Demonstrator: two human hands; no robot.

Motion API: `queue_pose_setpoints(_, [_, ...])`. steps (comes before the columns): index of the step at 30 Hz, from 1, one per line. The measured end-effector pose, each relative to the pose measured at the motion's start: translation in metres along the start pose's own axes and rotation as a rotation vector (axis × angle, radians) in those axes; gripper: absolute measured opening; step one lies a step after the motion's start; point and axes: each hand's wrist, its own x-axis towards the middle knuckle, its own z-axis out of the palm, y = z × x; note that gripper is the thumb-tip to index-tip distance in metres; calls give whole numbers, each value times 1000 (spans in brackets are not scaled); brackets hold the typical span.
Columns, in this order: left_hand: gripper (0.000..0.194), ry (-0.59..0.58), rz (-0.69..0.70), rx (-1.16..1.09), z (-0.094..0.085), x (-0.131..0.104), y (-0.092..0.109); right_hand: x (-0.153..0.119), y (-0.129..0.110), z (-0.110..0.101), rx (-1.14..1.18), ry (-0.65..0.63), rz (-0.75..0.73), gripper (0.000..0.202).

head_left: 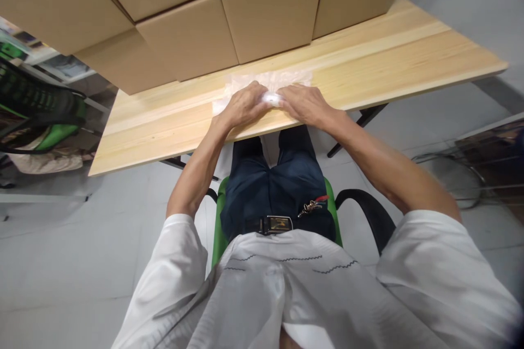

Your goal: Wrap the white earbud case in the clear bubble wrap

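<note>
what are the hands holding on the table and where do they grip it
Left hand and right hand pinch a small white object from either side, atop clear plastic sheeting. What it is cannot be told.

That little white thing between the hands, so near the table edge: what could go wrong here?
The small white object sits pinched between the left hand and right hand, close to the wooden table front edge, so it could slip off onto the lap or floor. The clear plastic bag under the hands looks thin and might tear or slide.
</note>
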Motion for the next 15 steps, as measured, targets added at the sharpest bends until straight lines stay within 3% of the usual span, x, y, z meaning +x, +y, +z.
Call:
queue_pose_setpoints(7, [52,-17,-66,7,-5,21,-9,24,20,-9,137,-48,71,54])
queue_pose_setpoints(15, [56,-132,-148,-66,-18,61,-14,47,40,-22,128,-101,230,55])
